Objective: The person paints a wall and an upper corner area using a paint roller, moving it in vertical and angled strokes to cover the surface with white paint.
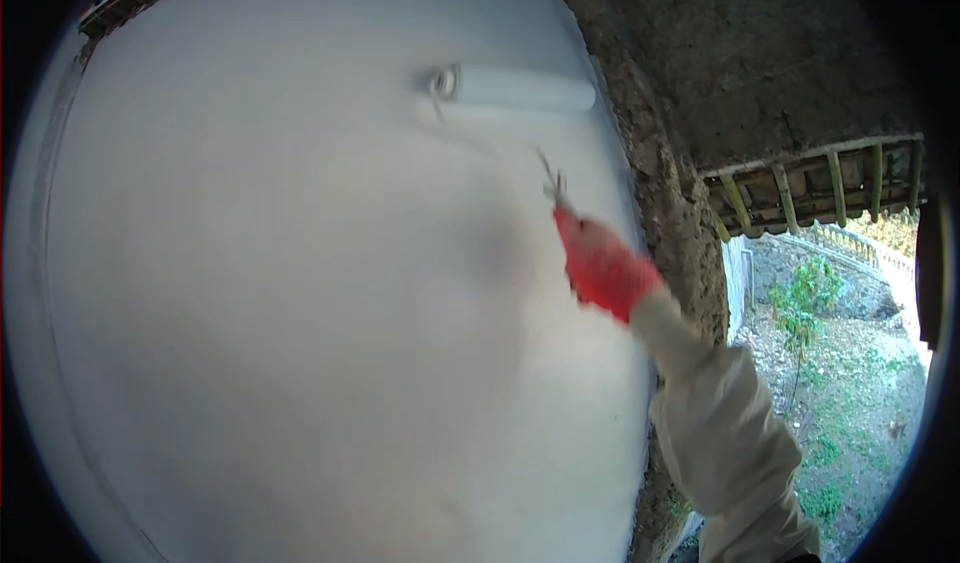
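My right hand [608,265], in a red glove, is closed around the handle of a paint roller [525,90]. The roller's long white sleeve lies level against the upper right of a smooth white wall [290,263], close to the wall's rough right edge. Its thin wire frame bends down from the sleeve's left end toward my grip and is partly lost against the pale wall. My right arm, in a beige sleeve [735,433], reaches up from the lower right. My left hand is out of the picture.
Along the wall's right side runs a rough brown earthen edge [665,183]. Beyond it, a tiled eave with wooden rafters [815,191] overhangs a sunlit yard [850,433] holding a small leafy tree [805,303] and a railing. More roof tiles [135,8] show at the top left.
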`<state>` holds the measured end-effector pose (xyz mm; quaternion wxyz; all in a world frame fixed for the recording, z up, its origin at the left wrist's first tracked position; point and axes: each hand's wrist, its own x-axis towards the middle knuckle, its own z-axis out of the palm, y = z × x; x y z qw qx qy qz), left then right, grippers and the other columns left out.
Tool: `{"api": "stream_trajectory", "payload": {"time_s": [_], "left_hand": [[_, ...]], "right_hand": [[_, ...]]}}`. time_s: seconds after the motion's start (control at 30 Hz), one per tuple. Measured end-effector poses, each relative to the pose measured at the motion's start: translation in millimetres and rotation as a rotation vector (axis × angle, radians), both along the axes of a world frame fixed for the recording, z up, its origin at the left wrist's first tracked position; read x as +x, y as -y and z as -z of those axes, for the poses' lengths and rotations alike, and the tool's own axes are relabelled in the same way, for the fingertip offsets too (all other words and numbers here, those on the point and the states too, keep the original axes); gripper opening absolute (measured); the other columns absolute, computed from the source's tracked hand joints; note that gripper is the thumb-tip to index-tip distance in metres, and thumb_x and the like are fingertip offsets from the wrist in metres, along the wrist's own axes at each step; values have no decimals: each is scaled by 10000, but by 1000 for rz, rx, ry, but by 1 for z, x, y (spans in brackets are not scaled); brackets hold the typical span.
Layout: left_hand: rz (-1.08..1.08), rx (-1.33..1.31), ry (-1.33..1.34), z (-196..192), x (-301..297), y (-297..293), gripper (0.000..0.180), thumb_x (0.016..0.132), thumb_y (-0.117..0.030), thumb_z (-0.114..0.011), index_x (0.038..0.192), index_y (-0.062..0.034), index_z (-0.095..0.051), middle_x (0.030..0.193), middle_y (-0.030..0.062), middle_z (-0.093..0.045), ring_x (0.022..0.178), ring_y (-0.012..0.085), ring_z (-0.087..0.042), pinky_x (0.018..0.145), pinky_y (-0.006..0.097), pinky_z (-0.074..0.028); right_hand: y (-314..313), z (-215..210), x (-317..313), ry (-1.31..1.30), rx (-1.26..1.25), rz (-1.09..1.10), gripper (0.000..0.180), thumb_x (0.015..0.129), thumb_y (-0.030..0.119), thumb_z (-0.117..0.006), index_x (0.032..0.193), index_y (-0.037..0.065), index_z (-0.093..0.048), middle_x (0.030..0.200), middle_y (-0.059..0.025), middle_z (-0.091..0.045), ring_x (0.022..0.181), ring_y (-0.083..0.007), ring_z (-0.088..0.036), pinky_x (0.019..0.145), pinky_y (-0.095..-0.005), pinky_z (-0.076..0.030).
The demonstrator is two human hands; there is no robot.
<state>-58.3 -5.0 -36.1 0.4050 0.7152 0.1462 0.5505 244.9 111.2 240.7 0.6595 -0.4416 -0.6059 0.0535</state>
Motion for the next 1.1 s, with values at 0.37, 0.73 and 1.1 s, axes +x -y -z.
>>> {"api": "stream_trajectory", "payload": {"time_s": [0.37, 0.73, 1.1], "left_hand": [[292, -153, -133, 68, 65, 41, 244, 972, -105, -439, 1101, 30, -597, 1099, 171, -611, 939, 255, -617, 802, 344, -498], [-87, -168, -147, 63, 20, 86, 260, 965, -98, -417, 1072, 54, -600, 1039, 184, -629, 915, 259, -626, 818, 355, -495], [-34, -234, -139, 89, 7, 79, 278, 958, -125, -424, 1048, 63, -608, 1010, 194, -634, 923, 270, -617, 812, 365, -496]], "right_hand": [[90, 516, -29, 573, 95, 575, 245, 942, 117, -504, 1174, 68, -568, 707, -68, -596, 489, -162, -488, 390, -286, -381], [-17, 77, -33, 9, 7, 198, 484, 917, 483, -476, 754, 32, -540, 612, -125, -525, 537, -267, -511, 539, -378, -433], [-19, 198, -50, -8, -72, 214, 193, 961, 205, -502, 858, 54, -565, 646, -91, -480, 518, -199, -463, 475, -321, -372]]}}
